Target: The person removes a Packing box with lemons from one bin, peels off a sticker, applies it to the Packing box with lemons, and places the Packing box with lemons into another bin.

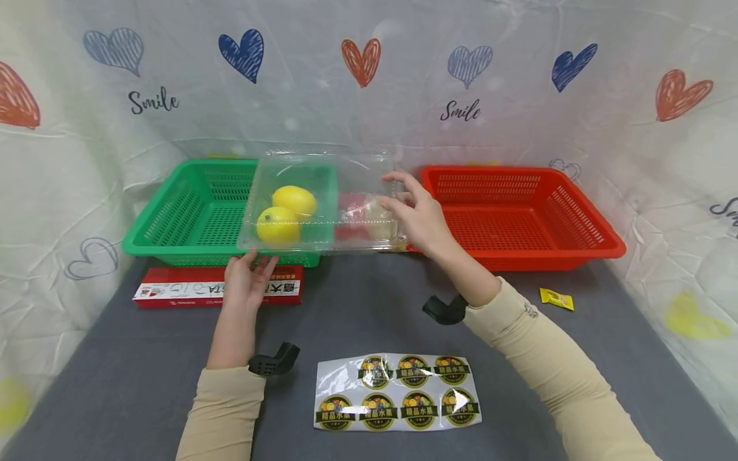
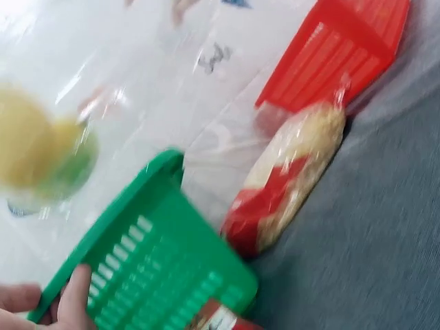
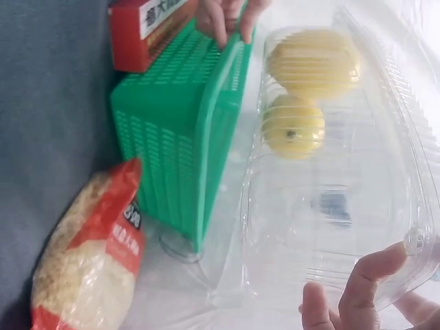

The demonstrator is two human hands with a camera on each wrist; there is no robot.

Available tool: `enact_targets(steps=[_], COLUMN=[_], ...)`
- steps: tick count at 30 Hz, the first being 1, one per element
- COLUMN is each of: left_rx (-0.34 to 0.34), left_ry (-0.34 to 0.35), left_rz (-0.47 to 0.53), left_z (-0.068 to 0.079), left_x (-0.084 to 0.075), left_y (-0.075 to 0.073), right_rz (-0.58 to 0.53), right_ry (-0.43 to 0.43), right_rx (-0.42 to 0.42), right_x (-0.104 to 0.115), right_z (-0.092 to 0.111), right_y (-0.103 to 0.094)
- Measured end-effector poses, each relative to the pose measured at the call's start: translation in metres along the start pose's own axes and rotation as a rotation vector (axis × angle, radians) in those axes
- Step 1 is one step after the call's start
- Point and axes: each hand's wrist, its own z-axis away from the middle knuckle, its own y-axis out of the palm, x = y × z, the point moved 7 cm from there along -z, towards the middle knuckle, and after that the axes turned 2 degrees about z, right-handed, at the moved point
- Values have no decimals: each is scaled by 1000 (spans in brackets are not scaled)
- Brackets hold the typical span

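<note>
While grasped at one end and loaded at the other, warrants close watch. Note clear container (image 1: pixel 323 208) held aloft, overlapping right part of green basket (image 1: pixel 179 251) and gap toward red basket (image 1: pixel 519 256) from the head view. Record right grip (image 1: pixel 419 214) as grasping its right end, fingers and thumb bent about the edge. Record left grip (image 1: pixel 248 280) as clasping front rim of green basket (contact with container not to be made out). Find two yellow fruits (image 1: pixel 279 226) inside, together at left end, well apart from the supporting fingers.

Judge likeliest fault as droop or twist, caused by off-centre weight on a one-ended hold. Allow for rolling of fruits toward right end if tilted that way. Cannot confirm firm closure; if loose, could part under flexing and spill both. Beware also of red-and-clear packet (image 3: pixel 96 254) lying on counter (image 1: pixel 369 317) between baskets: liable to be struck by careless lowering. Treat red box (image 1: pixel 179 285), just in front of green basket and near left grip, as exposed to a knock.
</note>
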Motion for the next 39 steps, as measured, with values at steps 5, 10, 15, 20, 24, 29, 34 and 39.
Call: enact_targets(steps=[5, 10, 15, 20, 24, 29, 34, 39], left_rx=[50, 18, 30, 77, 105, 123, 139, 135], left_ry=[-26, -38, -58, -88, -97, -98, -94, -92], left_rz=[-41, -71, -71, -81, -82, -79, -88, -97], left_z=[-1, -3, -5, -4, -4, -2, -1, 0], left_x=[-1, -2, -2, -1, -2, -3, -4, -4], left_y=[-2, -3, -3, -2, -1, -1, -1, -2], right_rz=[-6, 19, 41, 55, 59, 50, 58, 82], right_ry=[-9, -2, -3, -21, -24, -21, -6, -3], right_rx=[3, 11, 7, -7, -8, -2, 9, 6], right_x=[-10, -19, -28, -36, -43, -49, -54, -58], right_z=[14, 29, 46, 61, 73, 87, 99, 110], right_y=[-14, -26, -37, -45, -50, -54, -55, -55])
